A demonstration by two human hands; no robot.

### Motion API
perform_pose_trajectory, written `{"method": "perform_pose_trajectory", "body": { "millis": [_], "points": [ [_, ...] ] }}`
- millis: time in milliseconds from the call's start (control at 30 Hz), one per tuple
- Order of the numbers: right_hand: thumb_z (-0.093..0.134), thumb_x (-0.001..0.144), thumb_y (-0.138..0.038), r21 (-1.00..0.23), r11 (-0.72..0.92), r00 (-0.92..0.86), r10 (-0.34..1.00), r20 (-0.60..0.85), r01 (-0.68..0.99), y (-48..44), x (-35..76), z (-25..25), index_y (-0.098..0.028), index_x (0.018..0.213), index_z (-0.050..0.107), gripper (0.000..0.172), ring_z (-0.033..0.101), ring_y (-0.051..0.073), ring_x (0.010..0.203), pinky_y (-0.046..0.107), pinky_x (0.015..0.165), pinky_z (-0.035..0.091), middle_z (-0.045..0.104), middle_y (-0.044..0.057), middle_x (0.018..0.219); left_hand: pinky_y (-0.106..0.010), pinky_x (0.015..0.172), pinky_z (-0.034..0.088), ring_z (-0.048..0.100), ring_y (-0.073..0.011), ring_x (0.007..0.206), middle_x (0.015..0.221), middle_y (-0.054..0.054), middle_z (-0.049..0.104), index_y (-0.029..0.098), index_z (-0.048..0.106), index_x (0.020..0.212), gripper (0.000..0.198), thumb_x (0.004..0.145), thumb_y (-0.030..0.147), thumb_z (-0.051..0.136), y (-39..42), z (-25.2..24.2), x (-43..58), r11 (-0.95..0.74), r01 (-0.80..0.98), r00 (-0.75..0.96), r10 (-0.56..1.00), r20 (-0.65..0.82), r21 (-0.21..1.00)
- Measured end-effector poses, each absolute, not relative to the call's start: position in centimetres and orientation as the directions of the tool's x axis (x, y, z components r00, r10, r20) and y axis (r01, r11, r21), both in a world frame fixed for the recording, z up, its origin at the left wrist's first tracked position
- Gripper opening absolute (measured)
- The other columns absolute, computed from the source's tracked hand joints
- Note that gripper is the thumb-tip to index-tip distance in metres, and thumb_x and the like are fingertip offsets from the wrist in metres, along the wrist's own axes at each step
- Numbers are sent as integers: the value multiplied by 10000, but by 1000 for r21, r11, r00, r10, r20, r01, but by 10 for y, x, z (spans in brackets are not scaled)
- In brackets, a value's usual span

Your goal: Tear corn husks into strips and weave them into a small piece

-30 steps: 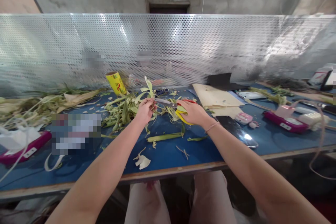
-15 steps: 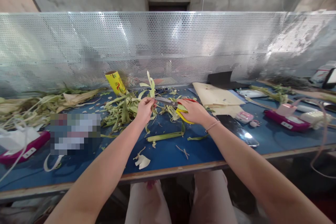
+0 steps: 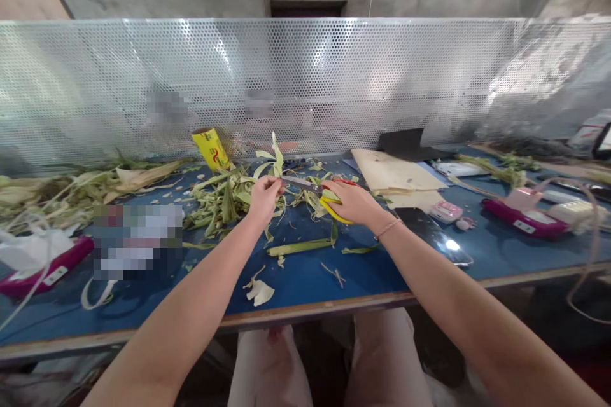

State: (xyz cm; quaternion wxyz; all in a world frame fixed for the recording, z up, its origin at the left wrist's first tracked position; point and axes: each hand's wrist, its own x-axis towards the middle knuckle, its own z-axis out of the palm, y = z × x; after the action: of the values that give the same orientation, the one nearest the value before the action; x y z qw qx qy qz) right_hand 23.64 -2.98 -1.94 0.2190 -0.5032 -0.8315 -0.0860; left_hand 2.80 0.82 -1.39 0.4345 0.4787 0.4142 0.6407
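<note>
My left hand (image 3: 266, 196) pinches a pale green leaf strip (image 3: 277, 159), which looks like plant husk and rises in curls above my fingers. In my right hand (image 3: 356, 202) is a pair of scissors (image 3: 305, 184) with red and yellow handles. Their blades point left and reach the strip beside my left fingertips; whether they are parted there is hard to make out. A heap of cut green strips (image 3: 224, 200) lies behind and left of my left hand. Below both hands a thicker green stalk (image 3: 298, 248) rests on the blue table (image 3: 305, 283).
A yellow cylinder (image 3: 210, 148) stands at the back by the perforated metal screen (image 3: 324, 76). Long dry leaves (image 3: 138, 181) are piled at left. To the right are brown paper (image 3: 396, 172), a dark phone (image 3: 432, 235), a pink case (image 3: 446, 210) and a magenta power strip (image 3: 525, 219) with cables.
Both hands stay almost in place, with the scissors still at the strip. The strip's upper curls have shifted slightly, and the whole view has moved a little.
</note>
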Motion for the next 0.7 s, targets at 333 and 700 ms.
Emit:
{"method": "perform_pose_trajectory", "body": {
  "millis": [333, 700],
  "points": [
    [424, 821, -326, -113, 479, -401, 823, 403, 871, -31, 233, -18, -224, 1211, 438, 403, 584, 213, 933, 308, 755, 435, 589, 64, 1125, -235, 572, 390, 491, -83, 507, 518, 20, 533, 148, 552, 585, 50, 617, 171, 583, 9, -16, 26, -344, -11, -205, 920, 334, 939],
    [401, 824, -247, -149, 509, -433, 826, 360, 848, -26, 227, -21, -194, 1197, 450, 379, 574, 189, 919, 283, 759, 407, 603, 73, 1086, -235, 552, 395, 500, -96, 514, 523, 4, 546, 161, 560, 590, 73, 629, 220, 578, 19, -24, 18, -379, 24, -178, 909, 377, 925]
  ]
}}
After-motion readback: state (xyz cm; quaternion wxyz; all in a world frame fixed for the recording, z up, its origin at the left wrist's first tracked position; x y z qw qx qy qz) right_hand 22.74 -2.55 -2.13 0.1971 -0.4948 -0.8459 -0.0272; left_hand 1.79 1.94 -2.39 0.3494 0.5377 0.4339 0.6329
